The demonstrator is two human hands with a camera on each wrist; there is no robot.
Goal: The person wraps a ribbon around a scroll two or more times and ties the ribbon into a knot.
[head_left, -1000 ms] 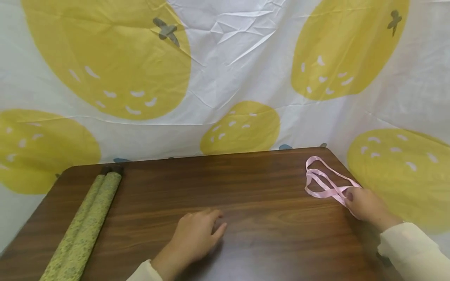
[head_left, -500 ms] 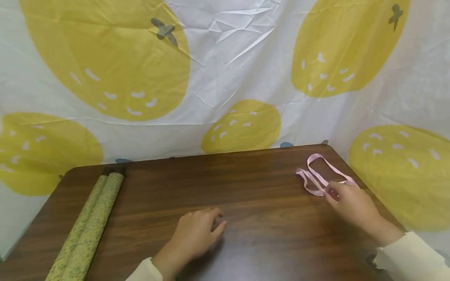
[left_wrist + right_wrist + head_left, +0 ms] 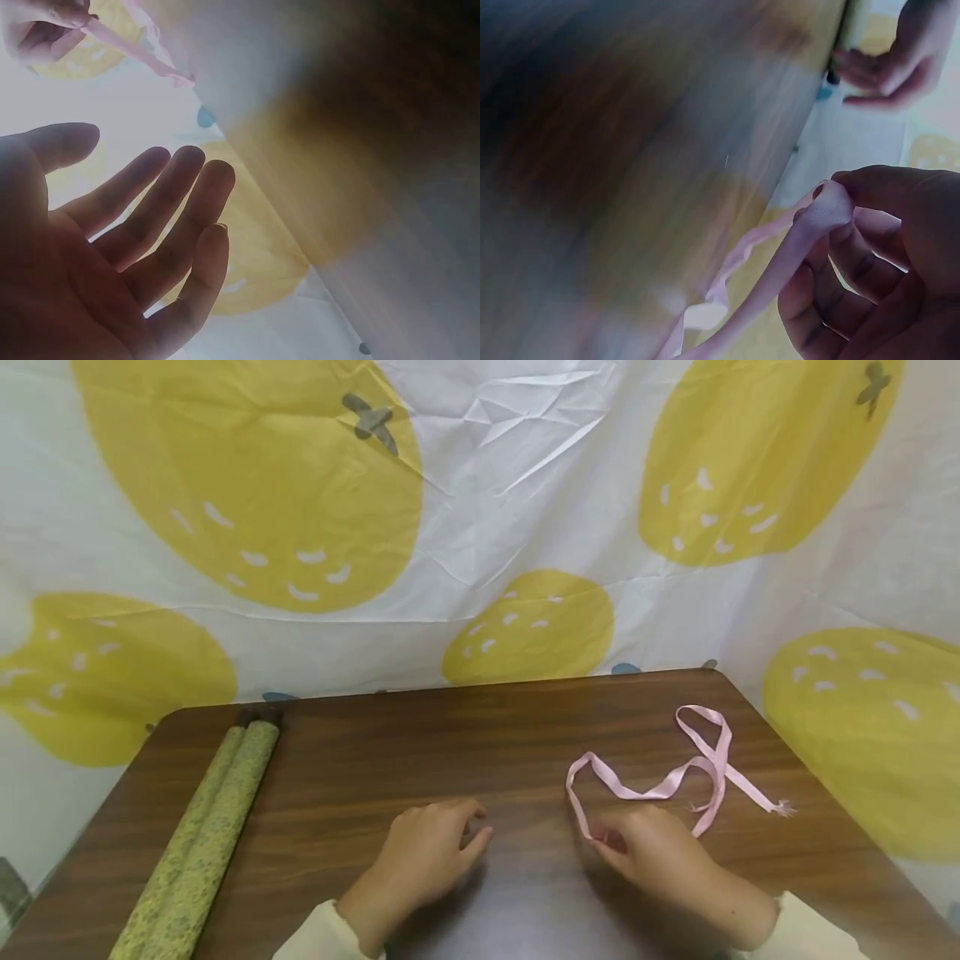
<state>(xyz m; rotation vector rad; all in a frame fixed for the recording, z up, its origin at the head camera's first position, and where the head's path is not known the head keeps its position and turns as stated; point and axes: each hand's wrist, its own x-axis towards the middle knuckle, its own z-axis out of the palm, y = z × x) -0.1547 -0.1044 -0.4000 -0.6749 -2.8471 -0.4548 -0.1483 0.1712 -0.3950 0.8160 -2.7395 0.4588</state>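
A long pink satin ribbon (image 3: 651,792) trails in loops over the right half of the brown wooden table (image 3: 420,743), its frayed end toward the right edge. My right hand (image 3: 660,852) pinches the ribbon between thumb and index finger, right of the table's middle. In the right wrist view the pinched ribbon (image 3: 780,262) folds over the fingertips and hangs down. My left hand (image 3: 427,856) hovers low over the table left of the right hand, holding nothing. The left wrist view shows its fingers (image 3: 169,206) relaxed and spread, apart from the ribbon.
Two rolls covered in yellow-green floral print (image 3: 198,835), dark at their far ends, lie side by side along the left of the table. A white cloth with large yellow fruit (image 3: 525,627) hangs behind the table and on its right side.
My right hand has moved left from the table's right edge toward the middle, drawing the pinched ribbon along and spreading out its loops. The left hand has stayed nearly still.
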